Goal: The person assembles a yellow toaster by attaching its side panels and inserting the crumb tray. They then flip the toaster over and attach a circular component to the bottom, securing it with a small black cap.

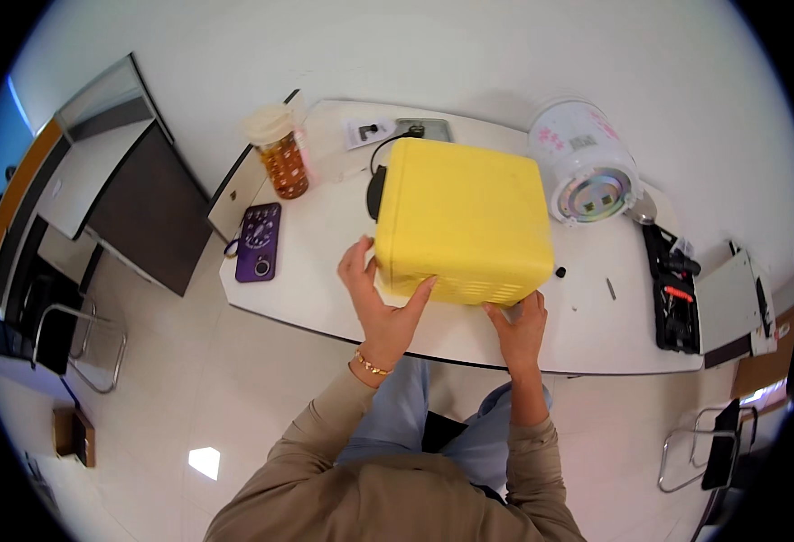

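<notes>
A yellow box-shaped appliance [469, 212] with rounded edges and vent slots rests on the white table in front of me. A black knob-like part sticks out from its left side, and a black cord with a plug [413, 132] shows behind it. My left hand [383, 303] grips its near left corner, thumb on the near face and fingers along the left side. At the near right lower edge, my right hand [519, 330] holds it, with the thumb by the vents. Some fingertips are hidden by the appliance.
Left on the table [302, 294] are a purple phone [258, 242] and an amber cup [281, 158]. A white floral appliance [587, 163] lies on its side at the back right. Near the right edge sit an opened black tool case [677, 303], a small black cap [560, 272] and a thin metal piece [610, 288].
</notes>
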A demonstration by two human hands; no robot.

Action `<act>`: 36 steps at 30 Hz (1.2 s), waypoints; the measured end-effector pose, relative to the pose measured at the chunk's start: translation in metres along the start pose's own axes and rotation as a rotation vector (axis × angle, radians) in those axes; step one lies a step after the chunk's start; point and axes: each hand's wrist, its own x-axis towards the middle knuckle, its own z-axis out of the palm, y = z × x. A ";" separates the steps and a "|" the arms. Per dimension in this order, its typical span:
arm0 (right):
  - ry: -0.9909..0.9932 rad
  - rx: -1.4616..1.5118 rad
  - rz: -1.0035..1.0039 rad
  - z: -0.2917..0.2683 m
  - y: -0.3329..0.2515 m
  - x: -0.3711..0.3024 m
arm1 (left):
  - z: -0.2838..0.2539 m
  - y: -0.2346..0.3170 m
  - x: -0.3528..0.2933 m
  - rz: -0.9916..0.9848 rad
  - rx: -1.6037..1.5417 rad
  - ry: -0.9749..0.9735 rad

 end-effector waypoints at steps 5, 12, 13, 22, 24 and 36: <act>0.050 0.003 -0.035 0.002 0.010 0.000 | -0.003 -0.008 -0.008 -0.053 0.072 -0.077; 0.075 0.116 -0.100 0.005 0.009 0.002 | -0.019 -0.011 -0.012 -0.117 0.197 -0.167; 0.076 0.113 -0.099 0.005 0.009 0.001 | -0.021 -0.013 -0.013 -0.123 0.220 -0.187; 0.063 0.076 -0.089 0.000 0.004 -0.001 | -0.030 -0.013 -0.012 -0.092 0.376 -0.267; 0.064 0.085 -0.087 0.001 0.004 -0.001 | -0.030 -0.015 -0.013 -0.092 0.389 -0.260; 0.053 0.067 -0.066 0.000 0.008 -0.003 | -0.029 -0.017 -0.012 -0.125 0.403 -0.255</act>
